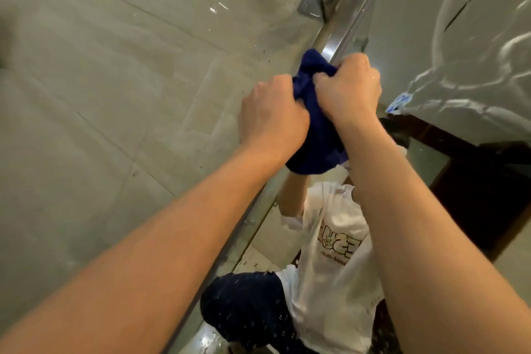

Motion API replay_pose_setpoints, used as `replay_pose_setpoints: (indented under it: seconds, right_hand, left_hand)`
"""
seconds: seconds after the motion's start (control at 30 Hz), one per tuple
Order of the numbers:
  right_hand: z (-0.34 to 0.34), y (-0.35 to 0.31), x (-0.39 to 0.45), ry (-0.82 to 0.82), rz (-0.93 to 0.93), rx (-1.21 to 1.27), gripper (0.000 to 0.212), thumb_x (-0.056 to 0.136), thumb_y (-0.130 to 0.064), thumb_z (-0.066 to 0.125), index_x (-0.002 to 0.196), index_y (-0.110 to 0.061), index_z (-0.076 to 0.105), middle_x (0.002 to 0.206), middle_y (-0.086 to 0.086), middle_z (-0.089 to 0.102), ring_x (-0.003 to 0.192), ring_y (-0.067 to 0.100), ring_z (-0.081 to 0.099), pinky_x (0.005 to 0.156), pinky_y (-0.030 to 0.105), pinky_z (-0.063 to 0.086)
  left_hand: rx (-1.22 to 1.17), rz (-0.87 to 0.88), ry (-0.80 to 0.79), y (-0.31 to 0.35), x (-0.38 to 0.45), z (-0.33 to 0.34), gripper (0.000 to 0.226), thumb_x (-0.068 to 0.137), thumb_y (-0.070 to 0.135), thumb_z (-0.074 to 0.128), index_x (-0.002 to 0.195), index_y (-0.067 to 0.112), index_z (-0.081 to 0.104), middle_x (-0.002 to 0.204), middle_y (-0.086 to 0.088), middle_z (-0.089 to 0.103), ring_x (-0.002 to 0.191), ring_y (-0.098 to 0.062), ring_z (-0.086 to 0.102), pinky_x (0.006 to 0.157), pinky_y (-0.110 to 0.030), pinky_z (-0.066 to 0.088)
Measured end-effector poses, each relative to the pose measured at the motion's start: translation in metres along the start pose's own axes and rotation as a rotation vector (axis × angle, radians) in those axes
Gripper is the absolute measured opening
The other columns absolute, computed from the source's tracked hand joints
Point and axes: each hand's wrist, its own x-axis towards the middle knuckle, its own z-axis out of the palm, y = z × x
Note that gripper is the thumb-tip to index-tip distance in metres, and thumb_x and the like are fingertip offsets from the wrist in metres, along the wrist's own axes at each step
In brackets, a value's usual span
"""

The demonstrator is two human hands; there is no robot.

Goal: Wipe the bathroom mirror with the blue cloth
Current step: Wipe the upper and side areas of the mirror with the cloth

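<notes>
I have both hands up at the mirror's left edge, and both are clamped on the blue cloth (pixel 313 135). My left hand (pixel 271 110) grips the near side of the bundle with its fingers curled in, and my right hand (pixel 349 89) bunches the upper part, knuckles toward me, so the 2 fists sit touching with the cloth squeezed between them. The cloth's lower end hangs loose below my wrists, in front of the mirror (pixel 448 37). I judge this grip is for gathering or wringing the cloth into a firm pad before it goes flat on the glass, since a wad like this covers little surface. The metal frame strip (pixel 349 20) runs diagonally just behind my right knuckles, with the tiled wall (pixel 115 66) to its left and a metal bracket (pixel 314 3) higher up. Streaks and droplets show on the glass to the right, so I judge most of the wiping is not yet done. Whether the cloth touches the mirror I cannot tell.
</notes>
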Motion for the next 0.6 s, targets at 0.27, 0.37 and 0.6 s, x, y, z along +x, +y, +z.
replay_pose_setpoints:
  seconds: [0.27,0.37,0.6]
  right_hand:
    - [0.048,0.020,-0.068,-0.051,0.032,-0.057,0.020,0.099,-0.031,0.045,0.102,-0.013,0.053,0.106,0.010,0.061,0.102,0.034,0.057,0.070,0.036,0.035]
    - [0.076,0.043,-0.097,-0.179,0.018,0.012,0.012,0.099,-0.030,0.050,0.095,-0.019,0.051,0.093,-0.001,0.059,0.093,0.028,0.059,0.073,0.034,0.047]
    - [0.062,0.035,-0.104,-0.233,0.016,-0.034,0.018,0.098,-0.030,0.049,0.089,-0.014,0.048,0.093,0.004,0.061,0.090,0.027,0.059,0.066,0.034,0.039]
  left_hand:
    - [0.038,0.009,-0.039,-0.055,-0.060,0.008,0.018,0.098,0.025,0.048,0.110,0.024,0.062,0.090,-0.009,0.070,0.083,-0.038,0.061,0.061,-0.033,0.031]
    - [0.035,-0.053,-0.079,-0.079,-0.093,0.007,0.029,0.098,0.022,0.051,0.124,0.028,0.061,0.092,-0.007,0.073,0.084,-0.034,0.065,0.060,-0.032,0.036]
    - [-0.095,-0.159,-0.015,-0.073,-0.094,0.006,0.018,0.091,0.018,0.063,0.108,0.023,0.070,0.088,-0.002,0.075,0.083,-0.031,0.067,0.064,-0.032,0.042]
